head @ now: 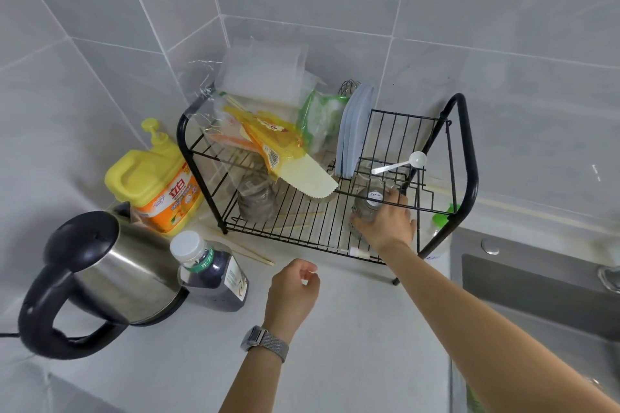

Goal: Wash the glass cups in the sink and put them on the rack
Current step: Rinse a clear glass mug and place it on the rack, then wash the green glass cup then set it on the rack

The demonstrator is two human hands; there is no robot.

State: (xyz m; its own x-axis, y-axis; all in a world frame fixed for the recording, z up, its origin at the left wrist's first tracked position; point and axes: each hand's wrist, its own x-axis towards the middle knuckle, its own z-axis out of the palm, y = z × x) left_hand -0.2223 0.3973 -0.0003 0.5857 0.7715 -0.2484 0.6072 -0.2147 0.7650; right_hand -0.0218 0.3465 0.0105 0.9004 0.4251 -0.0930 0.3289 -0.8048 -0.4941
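Glass cup on the lower tier of the black wire rack, at its right end, under the upper shelf and just below the white plastic spoon. Lying tilted or on its side, apparently, with the labelled end turned up toward the camera and the long axis running away from the palm, though clear glass behind black wire makes that hard to read. Right hand reached in from the sink side, fingers curled round the cup's body, thumb low at the left, fingertips over the top right. Grip closed on the glass, not released. Left hand well apart, over the counter in front of the rack, fingers loosely curled, holding nothing. Right hand plainly the nearer, already in contact. Second glass farther left on the same tier. Likely step: setting the cup down, then letting go; worth checking it sits steady on the wires before the fingers open.
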